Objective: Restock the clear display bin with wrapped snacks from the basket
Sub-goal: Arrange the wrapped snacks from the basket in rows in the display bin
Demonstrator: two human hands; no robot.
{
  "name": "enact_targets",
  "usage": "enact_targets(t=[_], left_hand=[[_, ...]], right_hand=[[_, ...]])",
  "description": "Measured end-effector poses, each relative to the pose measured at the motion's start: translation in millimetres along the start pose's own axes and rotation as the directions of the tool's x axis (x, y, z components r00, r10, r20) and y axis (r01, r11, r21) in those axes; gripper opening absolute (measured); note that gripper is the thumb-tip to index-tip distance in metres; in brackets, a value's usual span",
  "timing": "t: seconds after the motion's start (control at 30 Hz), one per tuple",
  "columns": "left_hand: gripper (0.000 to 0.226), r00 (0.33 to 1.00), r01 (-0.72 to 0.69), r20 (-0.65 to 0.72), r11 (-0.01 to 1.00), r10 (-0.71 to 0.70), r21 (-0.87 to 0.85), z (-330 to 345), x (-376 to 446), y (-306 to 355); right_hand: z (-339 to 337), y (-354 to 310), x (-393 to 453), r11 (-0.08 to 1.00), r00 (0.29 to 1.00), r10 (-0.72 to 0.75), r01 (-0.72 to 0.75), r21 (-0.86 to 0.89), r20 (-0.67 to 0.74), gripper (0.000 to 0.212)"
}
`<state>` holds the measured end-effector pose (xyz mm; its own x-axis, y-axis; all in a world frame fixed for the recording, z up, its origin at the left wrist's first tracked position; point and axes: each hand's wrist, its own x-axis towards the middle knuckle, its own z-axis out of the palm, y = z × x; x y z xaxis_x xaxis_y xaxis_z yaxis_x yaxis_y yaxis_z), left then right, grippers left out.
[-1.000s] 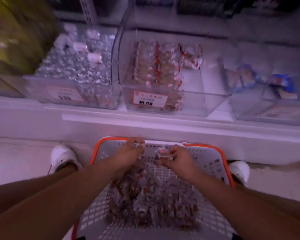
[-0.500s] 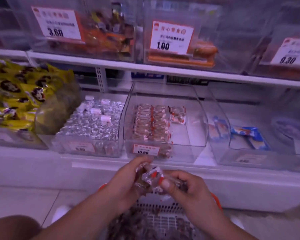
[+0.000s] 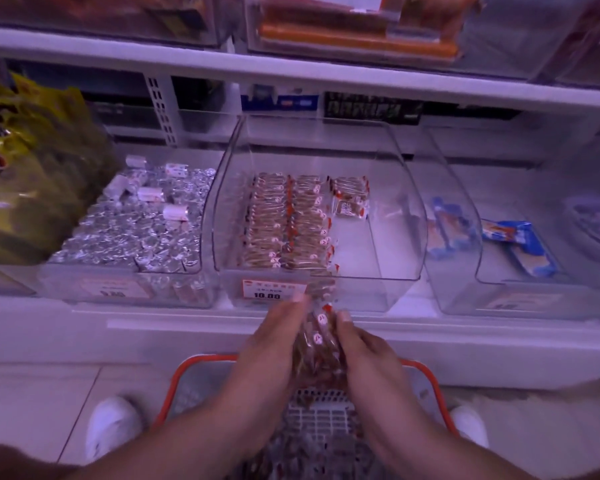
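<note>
A stack of wrapped snacks (image 3: 317,344) in clear wrappers with red ends is squeezed between my left hand (image 3: 272,344) and my right hand (image 3: 364,351). Both hands hold it just in front of the clear display bin (image 3: 395,237), below its price label (image 3: 272,291). Inside the bin, rows of the same snacks (image 3: 284,223) fill the left half; the right half shows bare floor. The grey basket with an orange rim (image 3: 194,367) sits on the floor under my forearms, with more wrapped snacks (image 3: 312,452) inside.
A bin of silver-wrapped sweets (image 3: 136,233) stands left of the display bin, with yellow bags (image 3: 25,174) further left. A bin with blue packets (image 3: 513,244) stands on the right. An upper shelf (image 3: 291,72) overhangs the bins. My white shoes (image 3: 113,427) flank the basket.
Both hands lifted a bundle of snacks out of the basket and pressed it into a stack, moving it up toward the bin front. The view tilted up, then back down.
</note>
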<state>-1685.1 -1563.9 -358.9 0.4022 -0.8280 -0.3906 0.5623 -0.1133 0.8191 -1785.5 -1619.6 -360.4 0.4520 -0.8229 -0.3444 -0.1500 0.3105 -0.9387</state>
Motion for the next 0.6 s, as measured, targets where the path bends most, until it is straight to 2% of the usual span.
enact_targets(t=[0.07,0.13,0.3,0.37,0.47,0.6], left_hand=[[0.038,0.992,-0.127,0.022,0.985,0.126,0.114,0,-1,-3],[0.033,0.968,-0.248,0.078,0.944,0.237,0.216,-3,-2,-8],[0.022,0.863,-0.496,0.143,0.76,0.484,0.419,-10,-8,-14],[0.02,0.832,-0.537,0.13,0.722,0.54,0.437,-10,-11,-15],[0.018,0.812,-0.551,0.07,0.723,0.579,0.417,-7,-16,-14],[0.047,0.812,-0.554,0.143,0.671,0.566,0.493,-5,-22,-8]], right_hand=[[0,0,1,0.999,0.999,0.019,-0.017,0.035,-0.039,0.041],[0,1,0,0.995,0.997,0.063,-0.058,0.085,-0.049,0.038],[4,-2,-5,0.925,0.984,0.153,-0.176,0.336,0.093,0.029],[7,-5,-12,0.867,0.97,0.165,-0.228,0.444,0.177,0.029],[10,-9,-19,0.801,0.937,0.178,-0.315,0.509,0.3,0.037],[7,-15,-20,0.795,0.927,0.167,-0.328,0.511,0.335,0.038]])
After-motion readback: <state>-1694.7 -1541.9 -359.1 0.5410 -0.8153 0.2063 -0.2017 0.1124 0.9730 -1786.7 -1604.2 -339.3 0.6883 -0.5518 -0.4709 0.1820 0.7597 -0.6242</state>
